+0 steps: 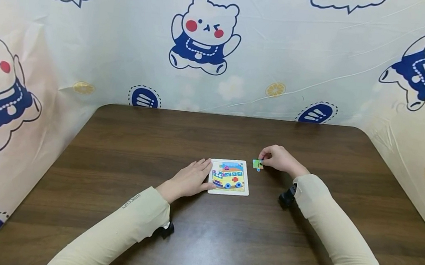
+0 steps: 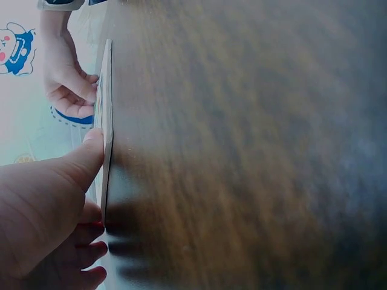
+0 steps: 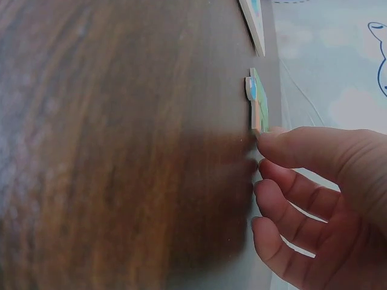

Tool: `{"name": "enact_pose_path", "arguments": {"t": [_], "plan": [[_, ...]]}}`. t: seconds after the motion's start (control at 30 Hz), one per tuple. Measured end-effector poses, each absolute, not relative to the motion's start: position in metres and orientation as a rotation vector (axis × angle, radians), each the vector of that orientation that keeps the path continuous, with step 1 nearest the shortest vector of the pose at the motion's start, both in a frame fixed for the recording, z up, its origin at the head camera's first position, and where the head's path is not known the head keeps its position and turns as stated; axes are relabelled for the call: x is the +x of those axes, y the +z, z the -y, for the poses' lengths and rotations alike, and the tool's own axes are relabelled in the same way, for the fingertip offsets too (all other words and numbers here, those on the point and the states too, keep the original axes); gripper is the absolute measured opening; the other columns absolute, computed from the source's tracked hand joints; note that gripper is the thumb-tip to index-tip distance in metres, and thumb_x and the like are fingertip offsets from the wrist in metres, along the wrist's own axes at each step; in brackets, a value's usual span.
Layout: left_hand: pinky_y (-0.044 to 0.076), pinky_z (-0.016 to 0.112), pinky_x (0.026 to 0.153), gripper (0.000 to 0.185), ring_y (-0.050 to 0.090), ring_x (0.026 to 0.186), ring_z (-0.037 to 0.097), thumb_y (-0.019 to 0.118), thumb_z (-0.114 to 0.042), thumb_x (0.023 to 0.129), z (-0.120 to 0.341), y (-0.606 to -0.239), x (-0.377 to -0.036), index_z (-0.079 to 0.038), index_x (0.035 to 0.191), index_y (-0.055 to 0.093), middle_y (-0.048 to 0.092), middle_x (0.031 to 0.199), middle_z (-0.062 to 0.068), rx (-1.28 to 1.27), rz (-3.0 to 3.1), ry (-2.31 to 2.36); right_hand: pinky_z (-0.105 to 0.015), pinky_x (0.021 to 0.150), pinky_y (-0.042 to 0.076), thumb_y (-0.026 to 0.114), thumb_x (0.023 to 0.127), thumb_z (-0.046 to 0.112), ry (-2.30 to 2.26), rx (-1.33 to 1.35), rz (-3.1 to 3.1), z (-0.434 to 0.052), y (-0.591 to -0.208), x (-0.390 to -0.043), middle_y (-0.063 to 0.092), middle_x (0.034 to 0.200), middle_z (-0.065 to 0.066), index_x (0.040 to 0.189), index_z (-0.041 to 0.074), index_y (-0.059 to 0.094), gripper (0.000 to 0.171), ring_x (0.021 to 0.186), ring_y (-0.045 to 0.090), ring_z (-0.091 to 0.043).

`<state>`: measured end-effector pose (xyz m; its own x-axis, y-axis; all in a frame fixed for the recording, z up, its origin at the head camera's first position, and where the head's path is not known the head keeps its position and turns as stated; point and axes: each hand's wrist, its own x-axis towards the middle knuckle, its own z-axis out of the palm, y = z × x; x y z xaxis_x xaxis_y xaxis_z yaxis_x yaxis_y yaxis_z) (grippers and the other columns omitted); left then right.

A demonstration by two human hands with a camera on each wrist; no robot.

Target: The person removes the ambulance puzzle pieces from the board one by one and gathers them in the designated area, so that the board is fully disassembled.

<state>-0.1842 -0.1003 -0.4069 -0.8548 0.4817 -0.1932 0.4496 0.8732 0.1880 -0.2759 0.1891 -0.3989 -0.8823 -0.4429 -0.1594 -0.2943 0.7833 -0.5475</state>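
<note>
A square jigsaw puzzle in a white frame lies flat on the table, with a yellow ambulance picture in it. My left hand rests at its left side, fingers extended along the edge and thumb on the lower left corner. In the left wrist view the thumb lies over the thin edge of the frame. Just right of the frame, a small green and blue puzzle piece is pinched at its right end by my right hand. In the right wrist view this puzzle piece is seen nearly edge-on, close to the tabletop.
The dark brown wooden table reaches back to a pale curtain printed with cartoon bears. This curtain also hangs along both sides. A black wrist strap shows under the right sleeve, and another black strap under the left sleeve.
</note>
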Motion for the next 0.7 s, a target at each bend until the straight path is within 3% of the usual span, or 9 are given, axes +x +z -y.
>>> {"name": "enact_pose_path", "arguments": {"t": [0.7], "plan": [[0.023, 0.043, 0.116, 0.077, 0.024, 0.143, 0.031, 0.050, -0.050, 0.093, 0.101, -0.406, -0.184, 0.002, 0.146, 0.028, 0.025, 0.154, 0.016, 0.720, -2.812, 0.189, -0.028, 0.069, 0.047, 0.064, 0.086, 0.005, -0.797, -0.586, -2.712, -0.183, -0.388, -0.271, 0.065, 0.088, -0.010, 0.096, 0.003, 0.068, 0.011, 0.076, 0.052, -0.019]]}}
